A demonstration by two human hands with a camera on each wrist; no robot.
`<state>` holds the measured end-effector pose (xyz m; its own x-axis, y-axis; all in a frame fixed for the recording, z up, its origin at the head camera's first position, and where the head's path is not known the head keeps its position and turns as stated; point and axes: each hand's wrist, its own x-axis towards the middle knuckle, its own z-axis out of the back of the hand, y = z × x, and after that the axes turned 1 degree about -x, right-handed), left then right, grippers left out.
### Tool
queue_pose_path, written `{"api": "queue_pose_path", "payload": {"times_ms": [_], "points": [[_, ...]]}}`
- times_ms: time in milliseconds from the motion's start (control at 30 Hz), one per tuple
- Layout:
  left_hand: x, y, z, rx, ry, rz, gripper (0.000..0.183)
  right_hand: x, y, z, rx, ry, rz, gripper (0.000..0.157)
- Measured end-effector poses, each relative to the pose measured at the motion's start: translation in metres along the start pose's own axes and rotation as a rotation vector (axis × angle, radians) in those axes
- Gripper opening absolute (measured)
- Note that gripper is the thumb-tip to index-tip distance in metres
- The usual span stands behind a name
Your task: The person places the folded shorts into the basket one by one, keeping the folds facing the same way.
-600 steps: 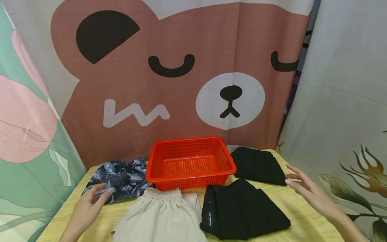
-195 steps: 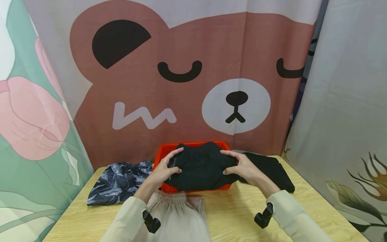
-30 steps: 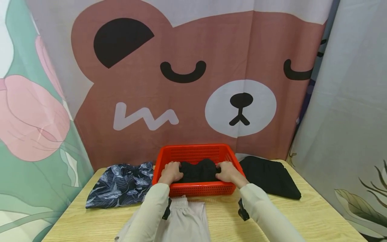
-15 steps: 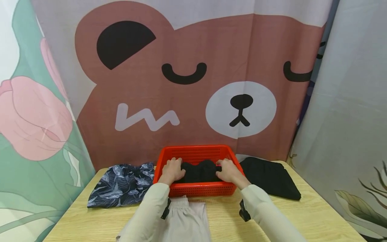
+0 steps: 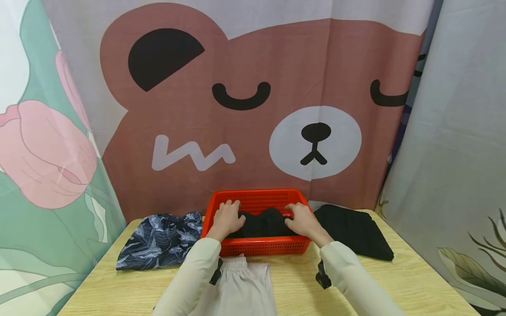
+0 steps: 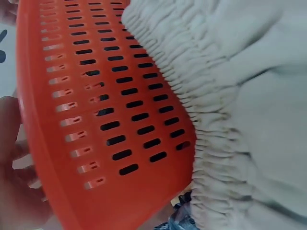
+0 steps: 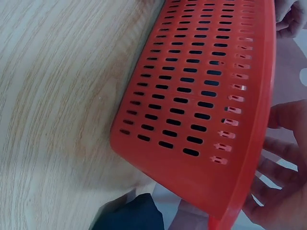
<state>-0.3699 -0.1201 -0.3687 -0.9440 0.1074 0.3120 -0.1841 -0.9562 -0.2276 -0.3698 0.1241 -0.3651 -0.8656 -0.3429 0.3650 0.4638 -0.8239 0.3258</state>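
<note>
Folded black pants (image 5: 264, 224) lie inside the red plastic basket (image 5: 264, 248), low between my two hands. My left hand (image 5: 227, 219) is over the basket's left end, thumb beside the pants and fingers loosely spread. At the other end, my right hand (image 5: 304, 220) has its thumb near the pants' right edge, its fingers raised and apart. The right wrist view shows the right-hand fingers (image 7: 280, 170) relaxed beyond the basket rim. Part of the left hand (image 6: 19, 191) appears past the rim in the left wrist view. The basket wall hides the pants from both wrist views.
A beige garment with a gathered elastic waistband (image 5: 243, 285) lies in front of the basket. Dark leaf-print fabric (image 5: 162, 241) sits to its left, and another folded black garment (image 5: 353, 232) to its right. A bear-print curtain (image 5: 189, 123) hangs behind the wooden table (image 5: 415, 281).
Earlier the black pants lay on the table, then were carried in both hands to the basket, where they now lie. In the last second both hands' fingers have loosened and lifted slightly.
</note>
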Motion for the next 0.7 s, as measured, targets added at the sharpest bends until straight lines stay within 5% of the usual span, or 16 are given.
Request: {"api": "queue_pose_path", "payload": {"times_ms": [700], "points": [[-0.012,-0.005,0.022,-0.014,-0.108,-0.110,0.032,-0.012,0.009,0.011,0.041,-0.083,0.023,0.039]]}}
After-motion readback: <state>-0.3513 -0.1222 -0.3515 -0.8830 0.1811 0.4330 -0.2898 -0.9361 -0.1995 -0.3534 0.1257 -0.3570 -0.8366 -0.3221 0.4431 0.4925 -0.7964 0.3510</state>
